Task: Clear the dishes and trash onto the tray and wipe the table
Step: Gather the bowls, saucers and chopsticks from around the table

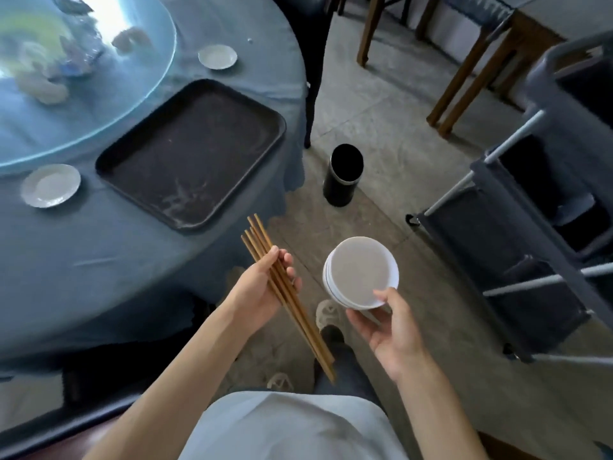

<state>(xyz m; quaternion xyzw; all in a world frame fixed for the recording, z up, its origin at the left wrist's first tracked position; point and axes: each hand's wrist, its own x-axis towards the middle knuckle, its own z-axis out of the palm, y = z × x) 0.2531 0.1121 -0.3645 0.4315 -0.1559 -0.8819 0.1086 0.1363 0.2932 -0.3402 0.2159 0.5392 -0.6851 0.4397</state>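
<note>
Your left hand [262,290] grips a bundle of chopsticks [262,242] with curled fingers, and your right hand [388,330] pinches stacked white bowls [360,270] beside the table [99,254].

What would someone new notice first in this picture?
Probably the two full hands low in the middle: the left hand grips a bundle of chopsticks, the right hand holds stacked white bowls. Next, the bare black tray on the table's blue cloth.

Left grip [262,287] curled round chopsticks [265,250]; right grip [388,323] pinches stacked white bowls [360,272]. Bare tray [190,154] on counter [83,260], up-left of left grip.
</note>
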